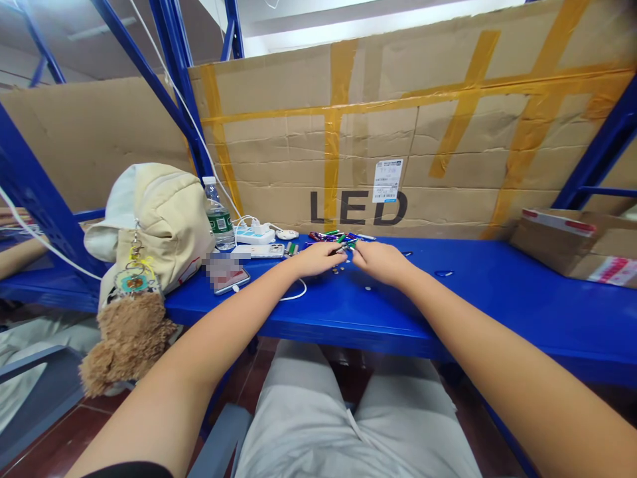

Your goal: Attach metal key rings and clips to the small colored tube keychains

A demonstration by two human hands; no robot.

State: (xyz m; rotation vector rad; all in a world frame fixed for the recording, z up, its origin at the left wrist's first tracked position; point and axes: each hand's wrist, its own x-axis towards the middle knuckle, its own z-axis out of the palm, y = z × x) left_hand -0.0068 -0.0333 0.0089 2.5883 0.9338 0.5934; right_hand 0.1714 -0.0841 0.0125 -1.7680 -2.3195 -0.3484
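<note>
My two hands meet over the blue table [497, 292], fingertips closed on a small green and silvery piece [351, 245].
My left hand [321, 259] and right hand [382, 261] both pinch the piece, which sits between them near the table's far side, too small to make out exactly; a pile of colourful slim items [332, 236] lies just beyond, small bits [367, 288] lie nearer me, and a blue loop [444, 273] rests to the right; on my left are a phone [231, 281], a bottle [219, 219] and a pale backpack [164, 216].
</note>
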